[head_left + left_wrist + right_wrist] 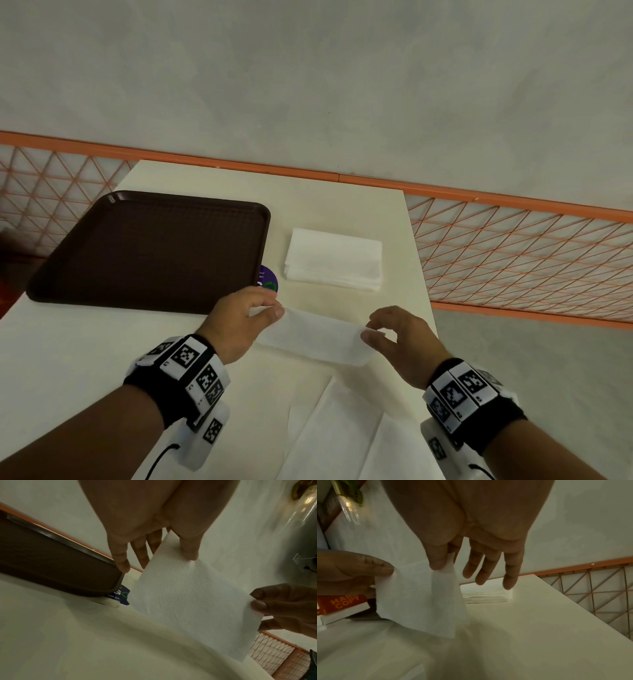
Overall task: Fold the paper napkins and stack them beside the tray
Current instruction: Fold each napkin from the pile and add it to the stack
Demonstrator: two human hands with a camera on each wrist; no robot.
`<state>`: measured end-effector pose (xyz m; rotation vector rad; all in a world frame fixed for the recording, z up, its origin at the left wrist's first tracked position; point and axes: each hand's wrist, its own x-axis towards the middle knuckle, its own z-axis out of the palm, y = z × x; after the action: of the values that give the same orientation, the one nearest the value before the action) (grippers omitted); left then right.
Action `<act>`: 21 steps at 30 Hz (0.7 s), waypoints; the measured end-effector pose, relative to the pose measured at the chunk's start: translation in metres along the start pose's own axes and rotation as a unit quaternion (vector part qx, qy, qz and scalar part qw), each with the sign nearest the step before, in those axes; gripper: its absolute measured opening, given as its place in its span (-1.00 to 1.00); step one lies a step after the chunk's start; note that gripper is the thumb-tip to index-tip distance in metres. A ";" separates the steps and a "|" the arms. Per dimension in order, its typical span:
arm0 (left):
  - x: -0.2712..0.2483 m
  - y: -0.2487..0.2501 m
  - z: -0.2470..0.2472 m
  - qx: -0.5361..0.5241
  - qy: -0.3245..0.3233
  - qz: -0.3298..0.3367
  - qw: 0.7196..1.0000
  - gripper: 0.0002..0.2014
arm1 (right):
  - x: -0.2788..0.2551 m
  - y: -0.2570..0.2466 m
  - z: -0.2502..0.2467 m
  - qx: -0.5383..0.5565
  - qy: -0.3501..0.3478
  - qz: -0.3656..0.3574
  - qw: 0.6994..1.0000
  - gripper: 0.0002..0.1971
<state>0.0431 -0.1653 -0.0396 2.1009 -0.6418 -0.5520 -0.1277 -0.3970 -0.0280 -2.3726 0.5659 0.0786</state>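
A white paper napkin (315,337) hangs in the air above the table, stretched between both hands. My left hand (245,315) pinches its left top corner between thumb and fingers. My right hand (394,334) pinches the right top corner; its other fingers are spread. The left wrist view shows the napkin (188,601) hanging down, the right wrist view shows the napkin (419,599) the same way. A stack of folded napkins (334,258) lies to the right of the dark brown tray (150,246). Flat unfolded napkins (339,435) lie near the table's front edge.
A purple round sticker (269,277) peeks out by the tray's right corner. The cream table (85,342) ends on the right close to the stack. An orange lattice railing (531,253) runs behind and to the right. An orange book (342,603) shows at left in the right wrist view.
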 end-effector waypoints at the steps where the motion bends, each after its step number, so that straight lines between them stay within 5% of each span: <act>1: 0.000 0.001 0.000 -0.013 -0.001 0.000 1.000 -0.91 | -0.001 0.001 0.001 0.019 0.001 -0.001 1.000 -0.94; 8: 0.000 0.003 0.009 -0.076 -0.007 -0.036 0.996 -0.86 | 0.003 0.007 0.008 0.213 0.035 0.071 0.974 -0.77; 21: 0.042 -0.033 0.053 0.123 0.023 -0.133 0.983 -0.78 | 0.050 0.021 0.052 0.032 0.005 0.235 0.971 -0.82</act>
<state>0.0521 -0.2064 -0.1022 2.4458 -0.4205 -0.5945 -0.0866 -0.3962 -0.0904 -2.1326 1.1090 0.2544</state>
